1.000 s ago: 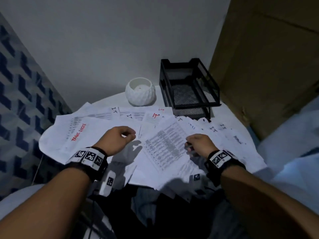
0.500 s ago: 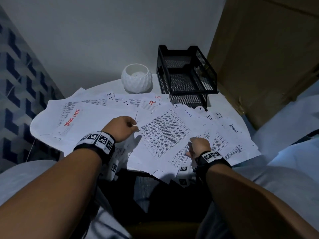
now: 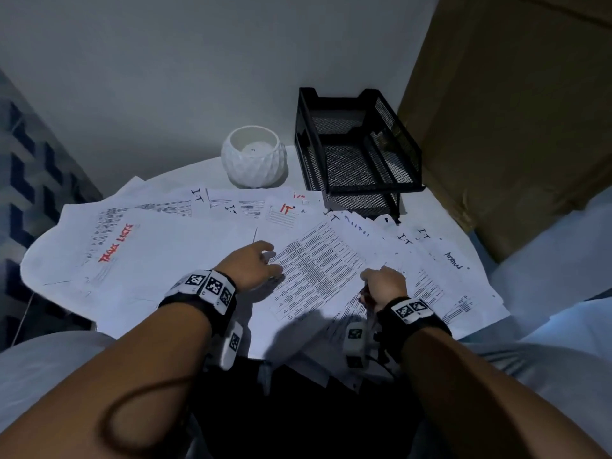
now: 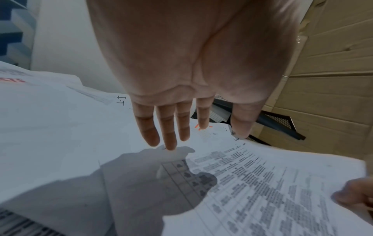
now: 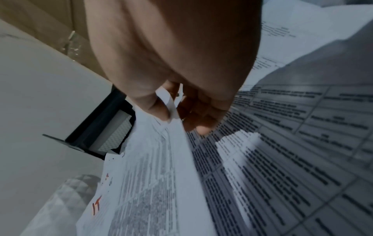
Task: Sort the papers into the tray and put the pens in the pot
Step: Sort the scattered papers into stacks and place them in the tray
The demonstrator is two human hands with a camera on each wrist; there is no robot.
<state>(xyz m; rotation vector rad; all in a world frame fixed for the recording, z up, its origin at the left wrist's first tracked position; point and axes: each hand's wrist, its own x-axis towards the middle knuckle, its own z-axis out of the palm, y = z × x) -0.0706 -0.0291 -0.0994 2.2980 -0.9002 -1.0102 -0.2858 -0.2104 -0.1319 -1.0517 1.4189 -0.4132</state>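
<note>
Risk: sheet (image 5: 153, 167) pinched by right hand (image 3: 384, 286), dragging neighbours off tabletop (image 3: 427, 207); left hand (image 3: 251, 265) flat, fingers (image 4: 169, 127) straight.

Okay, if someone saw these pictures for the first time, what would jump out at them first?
A fan of printed papers covers the white table, and the right hand pinches the corner of one sheet. The left hand rests open on the sheets. At the back stand a black mesh tray and a white pot.

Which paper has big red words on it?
The sheet at the far left of the table, left of the left hand. Its red heading is large; the other sheets carry mostly small black print.
</note>
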